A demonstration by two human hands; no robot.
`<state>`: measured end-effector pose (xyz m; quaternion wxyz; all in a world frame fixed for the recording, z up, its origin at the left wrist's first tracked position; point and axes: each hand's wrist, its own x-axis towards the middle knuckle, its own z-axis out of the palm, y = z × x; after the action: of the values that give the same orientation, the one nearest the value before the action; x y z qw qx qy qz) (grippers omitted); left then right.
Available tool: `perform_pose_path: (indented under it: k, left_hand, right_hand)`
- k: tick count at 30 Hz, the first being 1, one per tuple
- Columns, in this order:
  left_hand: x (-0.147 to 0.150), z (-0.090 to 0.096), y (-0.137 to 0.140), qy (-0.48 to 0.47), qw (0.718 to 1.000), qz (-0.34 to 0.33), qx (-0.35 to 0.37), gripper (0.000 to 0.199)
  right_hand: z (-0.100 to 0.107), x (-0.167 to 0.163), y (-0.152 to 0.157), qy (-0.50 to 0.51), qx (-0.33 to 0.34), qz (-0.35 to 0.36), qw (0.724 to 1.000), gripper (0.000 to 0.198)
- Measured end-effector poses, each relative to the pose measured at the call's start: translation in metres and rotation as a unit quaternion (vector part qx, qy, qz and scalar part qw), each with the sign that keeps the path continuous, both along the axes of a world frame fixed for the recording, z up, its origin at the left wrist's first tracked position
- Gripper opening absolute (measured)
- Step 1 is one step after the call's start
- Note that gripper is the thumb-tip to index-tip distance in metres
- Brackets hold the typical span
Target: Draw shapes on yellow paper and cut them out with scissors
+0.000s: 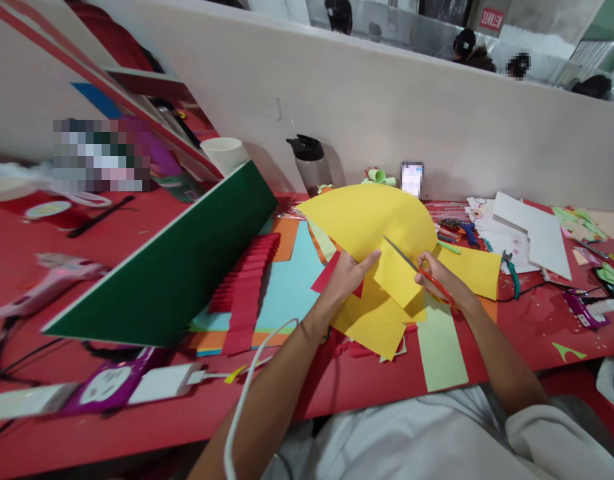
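Observation:
A large sheet of yellow paper with a curved upper edge is held above the table. My left hand grips it at the left, thumb on top and the other fingers hidden beneath. In my right hand is a pair of scissors with orange-red handles. Their blades point up and left across the yellow sheet, at its lower part. Whether the blades are fully closed I cannot tell. Under my hands lie more yellow pieces, a pale green strip and red paper scraps.
At the left leans a dark green board, beside pleated red paper and light blue sheets. A bottle and a phone stand by the partition. Pliers, a glue gun and cables lie around.

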<state>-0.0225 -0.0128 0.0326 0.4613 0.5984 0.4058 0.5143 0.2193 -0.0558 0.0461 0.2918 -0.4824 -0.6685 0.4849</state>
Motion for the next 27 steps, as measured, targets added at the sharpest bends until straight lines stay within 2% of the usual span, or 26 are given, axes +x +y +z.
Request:
perform_pose_path:
  k: [11,17,27]
  left_hand:
    - [0.0001,-0.0021,0.0005,-0.006,1.0,0.002,0.002,0.07]
    - [0.0022,-0.0043,0.0015,0.003,1.0,-0.005,0.022,0.072]
    - [0.0016,0.0031,-0.0032,-0.006,1.0,-0.022,0.002,0.068]
  right_hand:
    - [-0.0021,-0.0022,0.0016,0.011,-0.013,-0.017,1.0,0.057]
    - [0.0008,-0.0032,-0.0002,0.01,0.01,-0.005,1.0,0.056]
    - [0.006,-0.005,-0.0024,0.032,-0.004,-0.002,0.999,0.056]
